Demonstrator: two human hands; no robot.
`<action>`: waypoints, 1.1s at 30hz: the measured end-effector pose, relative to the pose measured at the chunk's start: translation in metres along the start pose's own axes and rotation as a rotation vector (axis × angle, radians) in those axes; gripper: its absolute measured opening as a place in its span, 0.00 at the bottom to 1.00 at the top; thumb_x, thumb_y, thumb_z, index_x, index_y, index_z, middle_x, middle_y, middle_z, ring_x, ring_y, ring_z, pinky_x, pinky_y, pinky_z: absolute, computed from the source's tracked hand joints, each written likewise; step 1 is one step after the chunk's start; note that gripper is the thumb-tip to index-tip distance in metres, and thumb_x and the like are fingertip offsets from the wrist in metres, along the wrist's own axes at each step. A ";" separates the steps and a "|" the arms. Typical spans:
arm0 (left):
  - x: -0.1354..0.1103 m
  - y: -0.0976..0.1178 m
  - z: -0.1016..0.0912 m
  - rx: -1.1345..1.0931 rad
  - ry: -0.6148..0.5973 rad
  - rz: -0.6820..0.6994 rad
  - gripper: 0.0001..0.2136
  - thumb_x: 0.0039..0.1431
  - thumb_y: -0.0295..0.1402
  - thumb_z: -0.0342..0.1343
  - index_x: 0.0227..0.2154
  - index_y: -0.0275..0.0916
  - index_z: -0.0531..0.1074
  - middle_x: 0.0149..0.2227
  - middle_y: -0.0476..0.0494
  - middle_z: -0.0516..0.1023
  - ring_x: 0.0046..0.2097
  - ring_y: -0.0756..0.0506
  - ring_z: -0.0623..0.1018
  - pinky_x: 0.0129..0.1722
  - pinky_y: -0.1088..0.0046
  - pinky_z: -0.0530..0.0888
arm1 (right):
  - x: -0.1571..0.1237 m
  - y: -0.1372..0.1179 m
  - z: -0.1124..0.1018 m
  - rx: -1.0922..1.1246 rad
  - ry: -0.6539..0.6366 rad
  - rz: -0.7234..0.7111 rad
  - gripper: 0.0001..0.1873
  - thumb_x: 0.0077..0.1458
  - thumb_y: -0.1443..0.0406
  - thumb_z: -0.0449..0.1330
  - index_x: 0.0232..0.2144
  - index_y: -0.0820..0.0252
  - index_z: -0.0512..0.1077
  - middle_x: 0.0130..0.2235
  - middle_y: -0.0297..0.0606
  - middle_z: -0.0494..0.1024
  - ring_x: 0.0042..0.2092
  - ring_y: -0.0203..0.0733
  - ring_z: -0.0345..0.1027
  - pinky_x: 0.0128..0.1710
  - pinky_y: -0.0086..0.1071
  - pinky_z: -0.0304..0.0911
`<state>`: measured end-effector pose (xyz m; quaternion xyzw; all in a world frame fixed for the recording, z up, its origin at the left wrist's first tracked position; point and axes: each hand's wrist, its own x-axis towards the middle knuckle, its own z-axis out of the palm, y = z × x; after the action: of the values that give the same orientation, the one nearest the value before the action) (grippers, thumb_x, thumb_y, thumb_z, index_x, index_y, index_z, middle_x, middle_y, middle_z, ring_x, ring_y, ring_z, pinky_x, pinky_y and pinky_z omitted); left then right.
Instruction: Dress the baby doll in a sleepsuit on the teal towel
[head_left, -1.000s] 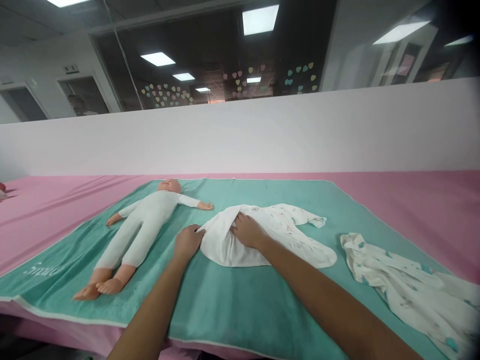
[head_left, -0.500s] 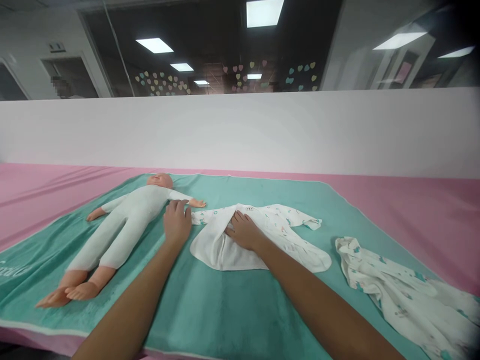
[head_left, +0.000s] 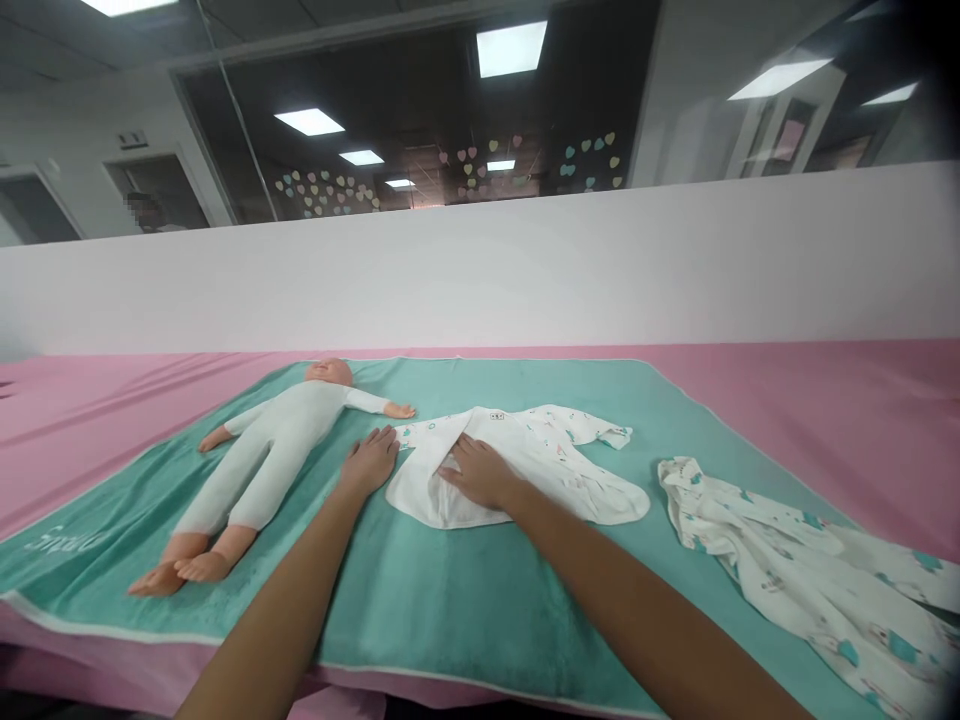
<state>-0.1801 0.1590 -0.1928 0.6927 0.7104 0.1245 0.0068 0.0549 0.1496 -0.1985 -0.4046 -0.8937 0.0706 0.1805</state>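
Nearest, 2 bare forearms run up from the bottom edge over a teal towel [head_left: 450, 610], whose pale front hem lies well short of the sleepsuit [head_left: 540, 460]. The white sleepsuit, with a faint print, lies flat on the towel around its middle, its left half folded over onto itself and 1 sleeve stretched out on each side.

The right hand [head_left: 478, 472] rests palm down on the sleepsuit's folded part. Its fingers are straight and slightly apart, gripping nothing. The left hand [head_left: 369, 462] lies flat on the towel just left of the sleepsuit, with its fingers straight and close together, holding nothing. Its fingertips point at the sleepsuit's left sleeve, but whether they touch the sleeve cannot be told.

To the right of the sleepsuit and apart from it, a crumpled printed garment [head_left: 787, 560] lies on the towel. To the left of the sleepsuit lies a doll [head_left: 277, 440] in a white bodysuit, on its back with arms out. Its near hand is just beside the sleepsuit's left sleeve.

Beyond the sleepsuit the towel ends on a pink sheet [head_left: 825, 400]. Behind that stands a white partition [head_left: 525, 270]. Above it is a dark window [head_left: 420, 120] with pastel heart stickers [head_left: 465, 160], and above that lit ceiling lights [head_left: 511, 48].
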 end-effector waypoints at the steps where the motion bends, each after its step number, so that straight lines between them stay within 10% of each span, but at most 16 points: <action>1: 0.000 -0.002 0.000 -0.003 -0.003 -0.024 0.20 0.63 0.39 0.35 0.54 0.45 0.61 0.62 0.44 0.57 0.63 0.41 0.55 0.58 0.52 0.53 | 0.002 0.008 -0.001 -0.005 -0.023 0.044 0.36 0.59 0.48 0.37 0.60 0.67 0.52 0.62 0.49 0.52 0.63 0.48 0.41 0.60 0.43 0.41; 14: -0.001 0.000 -0.005 -0.010 0.054 -0.104 0.19 0.62 0.42 0.36 0.51 0.47 0.65 0.60 0.47 0.61 0.60 0.40 0.59 0.56 0.52 0.56 | 0.007 0.065 -0.012 -0.061 -0.033 0.353 0.33 0.60 0.50 0.37 0.59 0.66 0.53 0.64 0.45 0.48 0.65 0.45 0.37 0.61 0.41 0.37; 22: -0.001 -0.003 -0.004 -0.020 0.074 -0.081 0.19 0.61 0.42 0.37 0.50 0.47 0.66 0.59 0.46 0.62 0.60 0.39 0.60 0.55 0.53 0.58 | -0.012 0.104 -0.035 -0.073 -0.021 0.658 0.32 0.60 0.51 0.35 0.57 0.65 0.54 0.59 0.55 0.58 0.54 0.56 0.59 0.45 0.48 0.58; 27: -0.001 0.001 -0.006 -0.008 0.087 -0.104 0.19 0.61 0.39 0.36 0.51 0.46 0.65 0.60 0.46 0.61 0.60 0.39 0.60 0.55 0.52 0.58 | -0.011 0.096 -0.034 -0.121 -0.004 0.571 0.28 0.61 0.55 0.35 0.56 0.66 0.55 0.58 0.56 0.58 0.55 0.53 0.58 0.49 0.46 0.55; 33: -0.002 0.006 -0.012 -0.042 0.235 -0.250 0.20 0.59 0.41 0.39 0.49 0.38 0.65 0.53 0.30 0.66 0.52 0.32 0.67 0.46 0.49 0.64 | -0.006 0.058 -0.015 -0.099 -0.066 0.135 0.31 0.61 0.52 0.36 0.58 0.63 0.56 0.63 0.44 0.51 0.64 0.42 0.41 0.60 0.34 0.38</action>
<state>-0.1764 0.1555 -0.1803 0.5793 0.7841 0.2178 -0.0465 0.1045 0.1827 -0.2022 -0.4698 -0.8723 0.0515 0.1258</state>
